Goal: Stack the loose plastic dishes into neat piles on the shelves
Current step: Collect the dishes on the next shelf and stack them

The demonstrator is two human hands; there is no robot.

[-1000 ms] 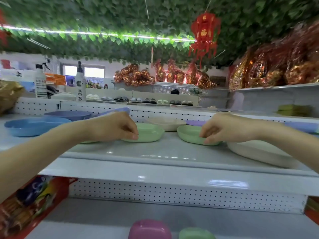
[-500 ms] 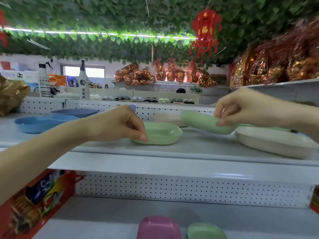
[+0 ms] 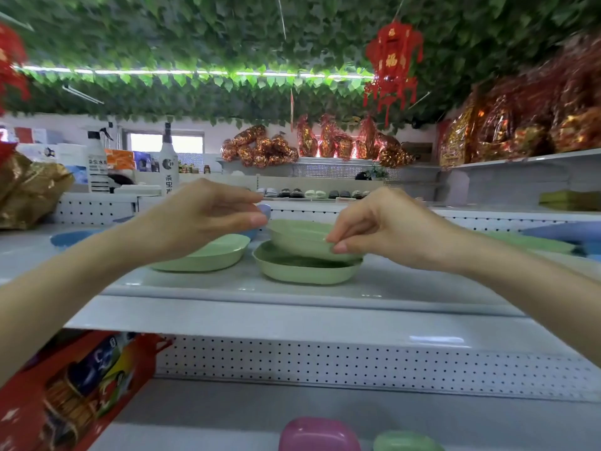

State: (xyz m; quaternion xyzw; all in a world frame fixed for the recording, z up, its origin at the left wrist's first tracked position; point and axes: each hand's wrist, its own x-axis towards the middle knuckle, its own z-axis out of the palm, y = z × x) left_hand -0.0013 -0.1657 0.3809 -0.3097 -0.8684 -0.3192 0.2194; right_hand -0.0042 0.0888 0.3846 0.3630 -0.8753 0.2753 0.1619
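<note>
My right hand (image 3: 387, 229) pinches the near rim of a light green plastic dish (image 3: 299, 237). The dish is tilted, its near side resting in a second green dish (image 3: 305, 271) that stands on the grey upper shelf (image 3: 292, 317). My left hand (image 3: 201, 219) hovers just left of them with thumb and fingers slightly apart, holding nothing. Under it lies a third green dish (image 3: 205, 257), partly hidden by my wrist.
Blue dishes (image 3: 70, 237) sit at the shelf's far left, with green and blue dishes (image 3: 536, 244) at the right. On the lower shelf lie a pink dish (image 3: 318, 434) and a green one (image 3: 406, 441). A red snack pack (image 3: 74, 385) hangs at lower left.
My right hand lifted its green dish, carried it left and lowered it onto the dish my left hand had slid to the middle. My left hand let go and rose.
</note>
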